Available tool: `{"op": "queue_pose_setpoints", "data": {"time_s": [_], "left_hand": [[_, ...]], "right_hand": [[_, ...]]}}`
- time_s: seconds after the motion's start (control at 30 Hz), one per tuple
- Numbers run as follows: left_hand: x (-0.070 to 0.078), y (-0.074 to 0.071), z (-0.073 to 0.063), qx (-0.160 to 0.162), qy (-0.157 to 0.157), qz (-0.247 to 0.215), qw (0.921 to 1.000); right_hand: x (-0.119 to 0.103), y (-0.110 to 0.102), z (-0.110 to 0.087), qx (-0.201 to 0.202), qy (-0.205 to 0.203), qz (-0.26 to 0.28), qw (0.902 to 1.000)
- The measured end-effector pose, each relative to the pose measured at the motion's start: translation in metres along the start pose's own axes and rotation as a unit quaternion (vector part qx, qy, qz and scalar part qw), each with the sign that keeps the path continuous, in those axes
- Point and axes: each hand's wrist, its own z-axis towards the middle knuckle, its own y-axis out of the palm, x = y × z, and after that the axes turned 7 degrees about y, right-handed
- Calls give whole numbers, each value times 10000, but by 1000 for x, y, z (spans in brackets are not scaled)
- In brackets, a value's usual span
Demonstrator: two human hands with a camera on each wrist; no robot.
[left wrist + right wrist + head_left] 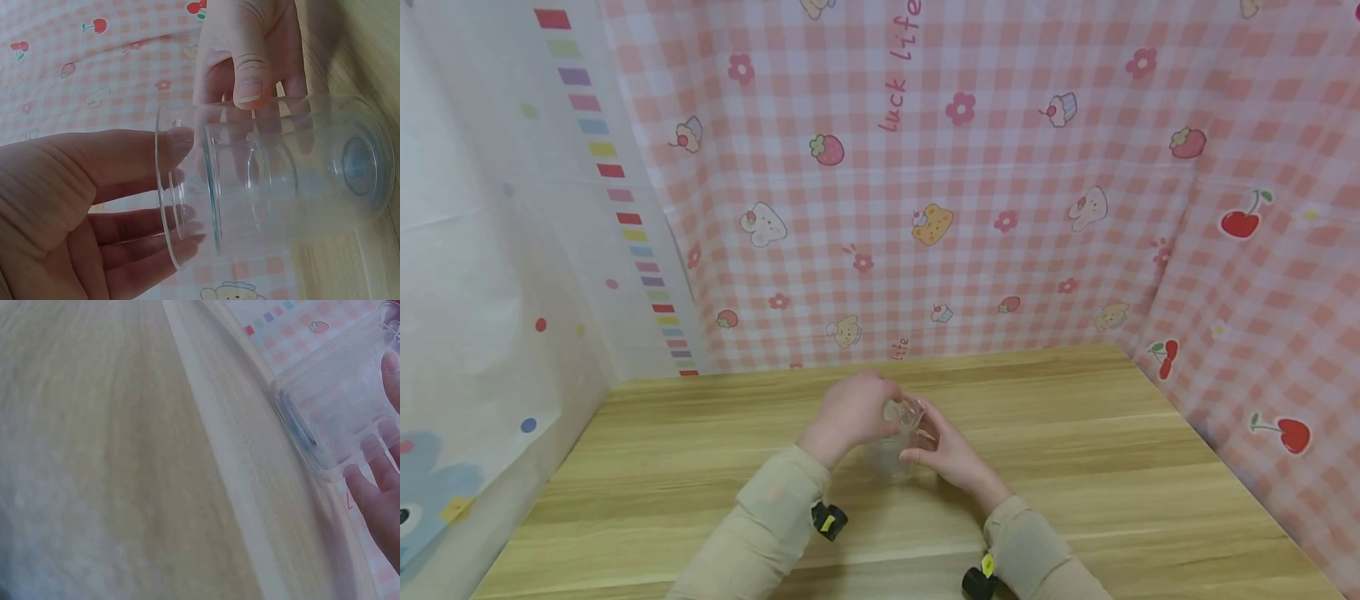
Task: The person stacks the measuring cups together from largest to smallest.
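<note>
A clear jar-like container (887, 460) stands upright on the wooden table. A smaller clear cup (234, 181) appears nested in its upper part; the transparent walls overlap, so exact depth is hard to judge. From above, my left hand (856, 410) pinches at the rim, thumb on one side and fingers on the other, apparently gripping the cup. My right hand (953, 457) holds the container's side with thumb and curled fingers. The right wrist view shows the container (337, 394) beside the fingers of one hand (381, 506), at the frame's right edge.
The wood-grain table (1075, 450) stretches to both sides of the hands. A pink checked cloth (880, 192) hangs behind it and on the right. At left hangs a white sheet (482, 250) with coloured dots.
</note>
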Motion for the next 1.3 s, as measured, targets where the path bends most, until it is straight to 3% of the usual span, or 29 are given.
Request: {"op": "queue_pose_setpoints", "data": {"time_s": [0.87,1.3], "left_hand": [[1,2,8,-190,18,-120,9997],[1,3,9,-315,42,-201,9993]], "right_hand": [[0,0,-1,40,139,-122,9998],[0,0,-1,-8,-3,-176,9998]]}}
